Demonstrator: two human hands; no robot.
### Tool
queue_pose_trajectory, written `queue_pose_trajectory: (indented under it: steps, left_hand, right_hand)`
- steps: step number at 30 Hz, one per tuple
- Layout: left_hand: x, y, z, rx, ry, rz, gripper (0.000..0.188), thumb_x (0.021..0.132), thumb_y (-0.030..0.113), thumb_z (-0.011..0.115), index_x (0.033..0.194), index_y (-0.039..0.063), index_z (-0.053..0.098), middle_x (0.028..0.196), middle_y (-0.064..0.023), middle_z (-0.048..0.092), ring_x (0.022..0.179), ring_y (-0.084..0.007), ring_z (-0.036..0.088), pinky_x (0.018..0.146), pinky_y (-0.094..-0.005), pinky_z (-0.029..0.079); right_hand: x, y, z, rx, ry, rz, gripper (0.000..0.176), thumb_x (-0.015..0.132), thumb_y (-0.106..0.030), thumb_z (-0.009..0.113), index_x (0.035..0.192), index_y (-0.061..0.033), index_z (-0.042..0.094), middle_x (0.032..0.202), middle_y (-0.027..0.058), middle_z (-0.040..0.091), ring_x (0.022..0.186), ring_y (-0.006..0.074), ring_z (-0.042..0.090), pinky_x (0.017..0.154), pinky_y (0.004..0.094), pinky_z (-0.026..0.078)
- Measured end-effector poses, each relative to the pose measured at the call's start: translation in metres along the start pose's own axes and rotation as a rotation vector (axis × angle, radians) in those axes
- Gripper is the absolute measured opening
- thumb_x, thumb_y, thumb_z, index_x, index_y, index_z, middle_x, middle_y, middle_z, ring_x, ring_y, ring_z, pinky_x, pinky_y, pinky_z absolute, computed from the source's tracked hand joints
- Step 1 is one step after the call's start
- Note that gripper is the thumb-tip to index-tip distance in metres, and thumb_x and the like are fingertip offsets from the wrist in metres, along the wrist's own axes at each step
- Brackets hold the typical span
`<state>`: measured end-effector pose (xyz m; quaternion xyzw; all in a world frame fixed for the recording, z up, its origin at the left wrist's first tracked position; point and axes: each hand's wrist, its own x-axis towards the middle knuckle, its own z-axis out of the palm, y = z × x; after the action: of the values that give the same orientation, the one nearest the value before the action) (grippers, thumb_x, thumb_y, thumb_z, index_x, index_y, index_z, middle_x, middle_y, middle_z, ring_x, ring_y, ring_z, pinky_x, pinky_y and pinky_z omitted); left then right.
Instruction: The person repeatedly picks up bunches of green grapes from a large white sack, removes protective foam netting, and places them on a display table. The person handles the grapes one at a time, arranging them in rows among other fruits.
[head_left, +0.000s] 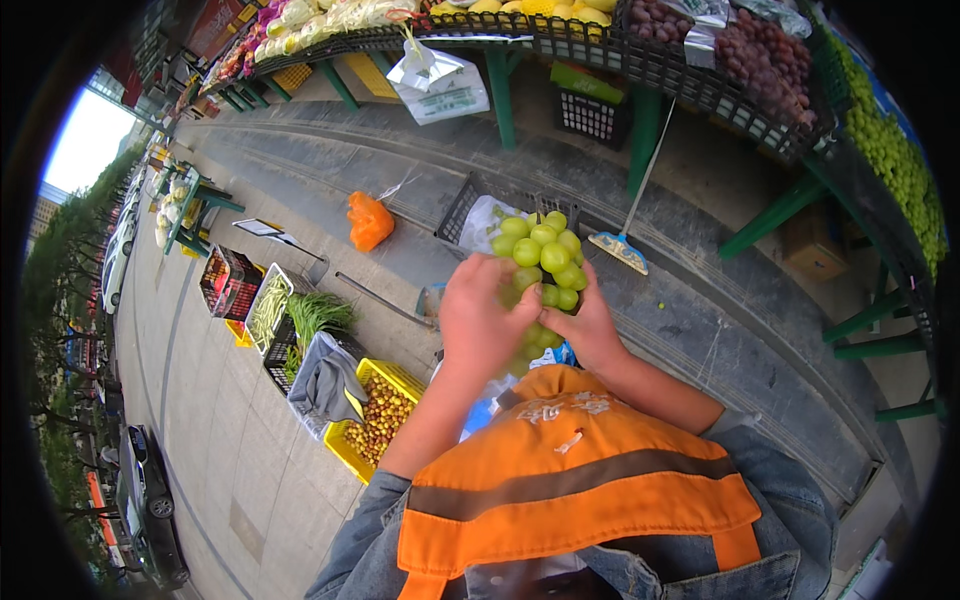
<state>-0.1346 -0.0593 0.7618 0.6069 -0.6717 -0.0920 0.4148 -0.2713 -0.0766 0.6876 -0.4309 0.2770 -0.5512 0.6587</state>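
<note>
A bunch of green grapes (553, 256) is held up in front of my orange apron. My left hand (481, 309) grips it from the left, thumb and fingers against the berries. From the other side my right hand (589, 319) supports the bunch, its thumb near the left one. More green grapes (536, 341) show below my hands, partly hidden by them. Just beyond the bunch, a black plastic crate (459, 214) lined with a white bag (489, 223) stands on the ground.
Left are a yellow crate of jujube-like fruit (379, 420), green beans (270, 311) and leafy greens (319, 311). An orange plastic bag (369, 221) lies on the pavement. A long-handled broom (622, 251) leans against the stall, which bears red grapes (761, 67) and green grapes (892, 165).
</note>
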Motion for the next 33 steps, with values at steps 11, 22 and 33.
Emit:
queue_pose_trajectory:
  steps: [11,22,33]
  left_hand:
    - [0.067,-0.047,-0.041,0.031,0.259,0.059,0.027,0.075,0.008,0.071,0.099,0.0,0.064,0.094,-0.0082,0.06,0.082,-0.0167,0.055,0.073,-0.0271,0.045]
    - [0.001,-0.046,0.021,-1.111,-0.3,-0.566,0.051,0.096,0.042,0.046,0.13,0.004,0.048,0.127,-0.009,0.053,0.11,-0.0204,0.055,0.095,-0.0358,0.045]
    - [-0.036,-0.067,0.019,-1.948,-0.31,-0.693,0.075,0.09,0.064,0.039,0.14,0.008,0.037,0.138,-0.0168,0.045,0.123,-0.0391,0.047,0.1,-0.0517,0.044]
  right_hand:
    - [-0.007,-0.014,-0.007,0.309,-0.042,0.244,0.07,0.079,-0.011,0.066,0.139,-0.0063,0.03,0.129,0.0087,0.047,0.121,0.0215,0.047,0.102,0.0373,0.039]
    - [-0.008,-0.03,-0.023,0.452,-0.093,0.216,0.07,0.082,-0.014,0.064,0.14,-0.003,0.026,0.131,0.0109,0.047,0.122,0.0229,0.048,0.103,0.037,0.039]
    - [0.039,-0.041,-0.008,-1.254,-0.346,-0.327,0.08,0.076,-0.055,0.069,0.134,-0.0063,0.046,0.137,0.0115,0.043,0.115,0.0236,0.055,0.092,0.0364,0.047]
